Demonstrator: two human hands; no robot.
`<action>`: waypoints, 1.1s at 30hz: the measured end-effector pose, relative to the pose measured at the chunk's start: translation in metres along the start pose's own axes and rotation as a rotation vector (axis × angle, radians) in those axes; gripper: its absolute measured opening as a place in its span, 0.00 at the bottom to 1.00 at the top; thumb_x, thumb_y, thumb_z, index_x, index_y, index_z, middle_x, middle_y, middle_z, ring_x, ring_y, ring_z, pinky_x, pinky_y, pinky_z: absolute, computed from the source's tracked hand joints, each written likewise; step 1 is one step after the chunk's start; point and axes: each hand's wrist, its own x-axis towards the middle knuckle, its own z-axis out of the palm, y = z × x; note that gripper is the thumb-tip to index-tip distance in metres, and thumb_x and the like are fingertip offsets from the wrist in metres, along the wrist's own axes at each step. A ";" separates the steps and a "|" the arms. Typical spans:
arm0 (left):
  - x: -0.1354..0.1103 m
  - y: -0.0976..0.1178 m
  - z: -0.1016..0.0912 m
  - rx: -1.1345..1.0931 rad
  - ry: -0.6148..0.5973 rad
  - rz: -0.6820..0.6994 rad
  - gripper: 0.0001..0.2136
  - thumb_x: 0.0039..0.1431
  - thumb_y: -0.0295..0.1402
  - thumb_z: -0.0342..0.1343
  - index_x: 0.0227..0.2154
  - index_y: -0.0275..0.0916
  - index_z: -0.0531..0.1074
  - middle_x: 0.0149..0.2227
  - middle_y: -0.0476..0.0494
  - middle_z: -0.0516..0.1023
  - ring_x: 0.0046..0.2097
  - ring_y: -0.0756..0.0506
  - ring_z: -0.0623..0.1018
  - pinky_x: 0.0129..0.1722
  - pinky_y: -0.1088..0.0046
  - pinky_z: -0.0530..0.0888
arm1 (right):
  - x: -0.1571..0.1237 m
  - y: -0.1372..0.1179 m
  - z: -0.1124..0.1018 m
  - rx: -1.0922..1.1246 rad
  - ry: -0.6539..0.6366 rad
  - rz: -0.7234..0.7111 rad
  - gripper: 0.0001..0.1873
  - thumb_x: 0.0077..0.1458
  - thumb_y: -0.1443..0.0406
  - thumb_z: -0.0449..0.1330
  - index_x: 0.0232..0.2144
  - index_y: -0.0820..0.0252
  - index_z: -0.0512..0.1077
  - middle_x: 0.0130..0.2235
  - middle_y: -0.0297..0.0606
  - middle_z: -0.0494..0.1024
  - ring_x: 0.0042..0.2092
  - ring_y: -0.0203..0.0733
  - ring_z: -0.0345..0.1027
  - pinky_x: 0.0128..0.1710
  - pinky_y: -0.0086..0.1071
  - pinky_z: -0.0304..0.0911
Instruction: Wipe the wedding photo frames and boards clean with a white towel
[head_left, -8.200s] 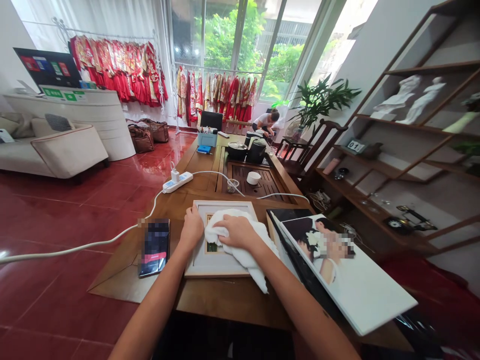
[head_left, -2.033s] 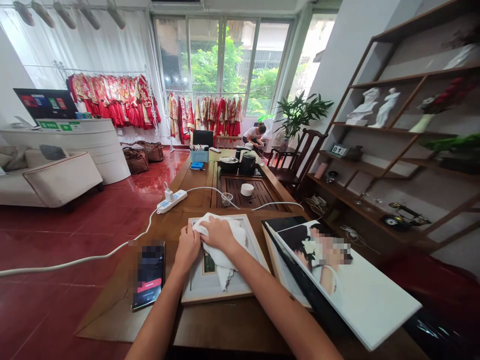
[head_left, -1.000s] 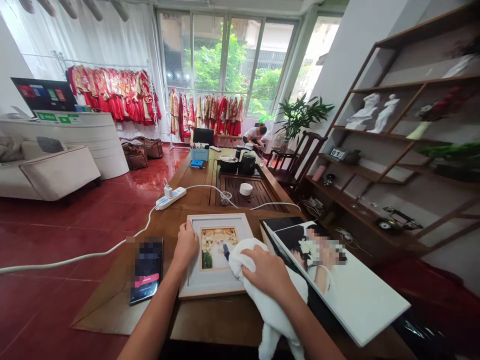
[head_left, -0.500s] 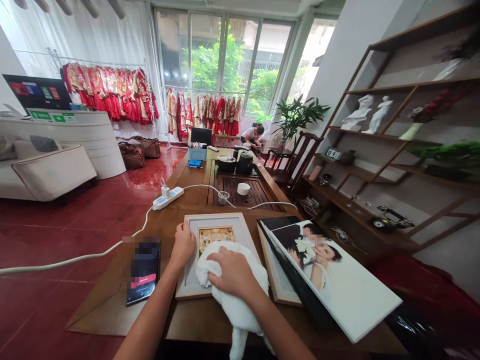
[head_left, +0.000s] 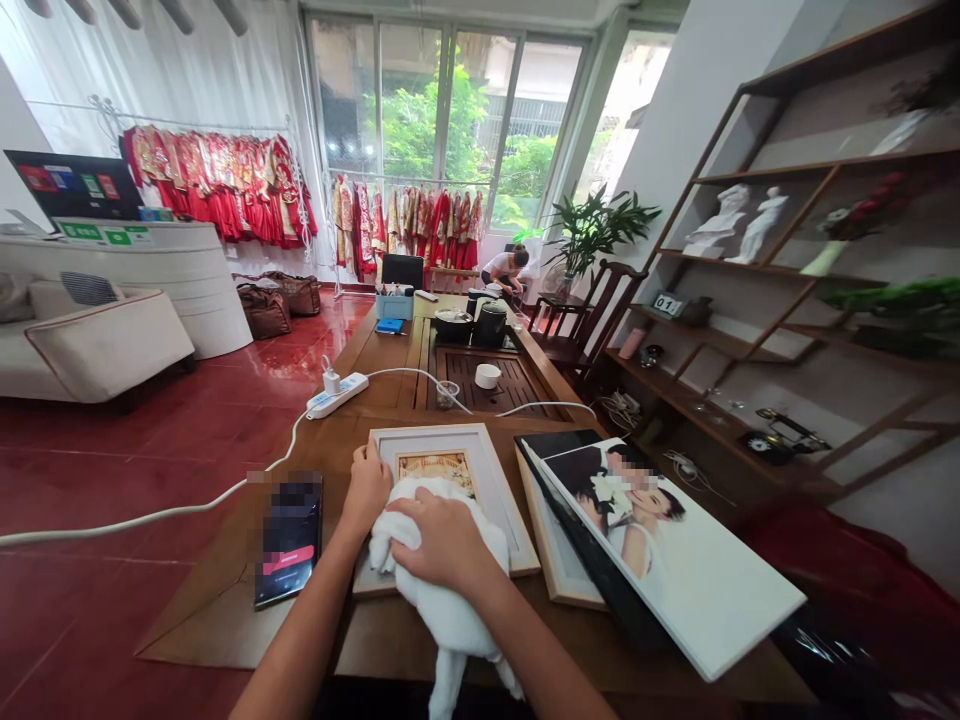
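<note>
A white-matted picture frame (head_left: pixel 491 480) with a wooden edge lies flat on the wooden table (head_left: pixel 390 355) in front of me. My left hand (head_left: pixel 366 490) grips the frame's left edge, fingers curled over it. My right hand (head_left: pixel 441 540) presses a bunched white cloth (head_left: pixel 450 620) onto the frame's lower left part, fingers closed over the cloth. The cloth's tail hangs over the table's near edge. The photo inside the frame shows only at its top.
A phone (head_left: pixel 289 537) lies left of the frame. Large photo prints (head_left: pixel 697 580) are stacked at the right, over another frame (head_left: pixel 559 560). A power strip (head_left: pixel 337 393) with white cable, a tea tray (head_left: pixel 487 380), chair (head_left: pixel 592 320) and shelves (head_left: pixel 787 330) stand beyond. A person (head_left: pixel 506 270) crouches far back.
My right hand has slid the cloth from the frame's right edge leftward across the lower part of the glass. The left hand has stayed on the left edge.
</note>
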 end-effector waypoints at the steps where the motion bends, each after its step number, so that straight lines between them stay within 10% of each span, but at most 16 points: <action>1: 0.000 0.000 0.000 -0.002 0.003 0.000 0.24 0.59 0.25 0.42 0.59 0.31 0.56 0.50 0.30 0.62 0.52 0.40 0.71 0.55 0.59 0.65 | -0.002 0.005 -0.006 -0.006 0.034 0.014 0.21 0.52 0.53 0.55 0.49 0.43 0.68 0.41 0.35 0.73 0.38 0.43 0.68 0.37 0.34 0.57; 12: -0.001 0.004 -0.004 -0.041 0.026 -0.024 0.25 0.57 0.25 0.44 0.58 0.28 0.55 0.53 0.28 0.62 0.56 0.39 0.68 0.57 0.59 0.63 | -0.072 0.101 -0.112 -0.519 0.628 0.358 0.24 0.55 0.53 0.53 0.52 0.54 0.65 0.47 0.37 0.73 0.38 0.45 0.69 0.35 0.35 0.58; 22: -0.002 0.004 -0.004 -0.051 0.032 -0.020 0.25 0.56 0.24 0.45 0.58 0.29 0.55 0.53 0.28 0.63 0.55 0.39 0.69 0.56 0.59 0.65 | -0.087 0.197 -0.086 -0.558 0.237 0.551 0.21 0.57 0.53 0.49 0.49 0.52 0.67 0.45 0.39 0.73 0.38 0.45 0.70 0.32 0.35 0.57; 28: -0.002 0.005 -0.005 -0.055 0.023 -0.017 0.25 0.56 0.24 0.44 0.59 0.27 0.54 0.53 0.26 0.62 0.56 0.38 0.68 0.56 0.58 0.64 | -0.087 0.194 -0.082 -0.583 0.216 0.551 0.25 0.57 0.51 0.48 0.51 0.55 0.66 0.44 0.43 0.72 0.43 0.49 0.68 0.41 0.42 0.57; 33: -0.002 0.004 -0.005 -0.074 0.030 -0.019 0.25 0.56 0.24 0.44 0.59 0.26 0.54 0.53 0.25 0.62 0.56 0.38 0.68 0.56 0.58 0.64 | -0.081 0.144 -0.085 -0.607 0.445 0.397 0.29 0.59 0.52 0.47 0.58 0.61 0.61 0.55 0.52 0.65 0.55 0.55 0.58 0.51 0.49 0.51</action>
